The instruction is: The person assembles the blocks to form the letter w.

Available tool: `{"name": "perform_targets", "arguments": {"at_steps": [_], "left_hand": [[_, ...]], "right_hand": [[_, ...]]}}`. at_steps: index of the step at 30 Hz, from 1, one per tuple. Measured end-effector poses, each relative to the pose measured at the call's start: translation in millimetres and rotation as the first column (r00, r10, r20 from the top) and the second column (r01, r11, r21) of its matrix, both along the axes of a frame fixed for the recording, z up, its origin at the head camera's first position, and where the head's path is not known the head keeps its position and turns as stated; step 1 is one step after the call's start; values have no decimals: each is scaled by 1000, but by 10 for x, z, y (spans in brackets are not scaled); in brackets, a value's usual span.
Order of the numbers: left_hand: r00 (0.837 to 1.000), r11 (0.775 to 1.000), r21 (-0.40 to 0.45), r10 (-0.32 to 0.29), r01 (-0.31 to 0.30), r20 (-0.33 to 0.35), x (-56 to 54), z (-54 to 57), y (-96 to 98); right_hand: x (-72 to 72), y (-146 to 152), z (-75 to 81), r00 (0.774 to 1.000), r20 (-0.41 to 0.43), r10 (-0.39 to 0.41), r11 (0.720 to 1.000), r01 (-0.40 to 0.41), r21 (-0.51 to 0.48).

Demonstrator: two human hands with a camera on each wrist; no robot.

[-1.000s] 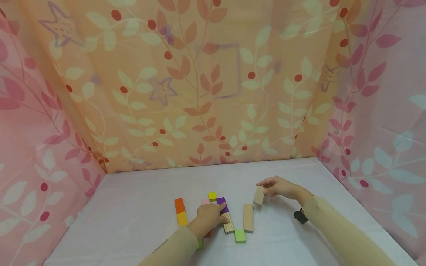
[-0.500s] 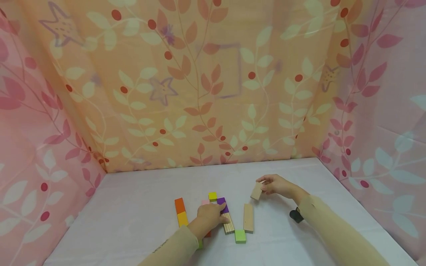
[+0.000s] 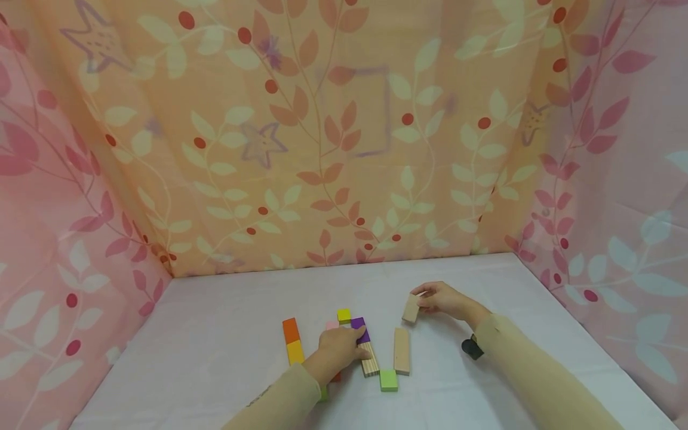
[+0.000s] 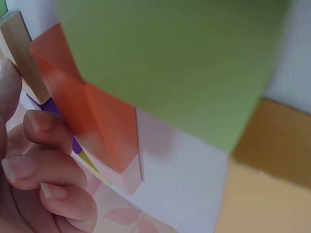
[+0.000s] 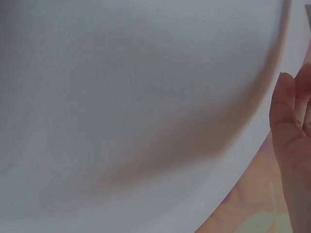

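Observation:
My right hand pinches a plain wooden block, tilted and held just beyond a longer plain wooden block. In the right wrist view only part of the right hand shows, at the right edge. My left hand rests over the middle blocks, its fingertips touching a purple block and a striped wooden block. In the left wrist view, the left hand's fingers are loosely bent beside an orange-red block; a green block fills the top.
A yellow cube and a pink block lie beyond the left hand. To its left are an orange block and an amber block. A light green block lies nearer. Patterned cloth encloses the white table.
My right hand has moved slightly left with the wooden block, which has turned a little. The left hand has stayed in place.

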State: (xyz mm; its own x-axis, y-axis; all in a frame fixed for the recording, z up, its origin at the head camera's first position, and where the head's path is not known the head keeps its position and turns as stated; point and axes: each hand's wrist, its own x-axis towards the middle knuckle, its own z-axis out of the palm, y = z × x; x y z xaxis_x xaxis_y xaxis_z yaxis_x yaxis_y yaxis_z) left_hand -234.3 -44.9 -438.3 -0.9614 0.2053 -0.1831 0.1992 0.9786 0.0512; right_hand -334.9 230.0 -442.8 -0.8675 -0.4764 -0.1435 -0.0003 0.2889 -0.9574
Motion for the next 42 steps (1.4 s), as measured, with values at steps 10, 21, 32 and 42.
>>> {"name": "perform_targets", "arguments": {"at_steps": [10, 21, 32, 42], "left_hand": [[1000, 1000, 14, 1, -1, 2, 8, 7, 6], [1000, 999, 31, -7, 7, 7, -24, 6, -11], [999, 999, 43, -18, 17, 36, 13, 58, -9], [1000, 999, 39, -20, 20, 17, -41, 30, 13]], "right_hand": [[27, -316, -41, 993, -117, -25, 971, 52, 233], [11, -438, -91, 987, -159, -35, 950, 82, 301], [53, -438, -80, 992, -124, -14, 945, 54, 324], [46, -428, -40, 989, -150, -11, 930, 65, 362]]}}
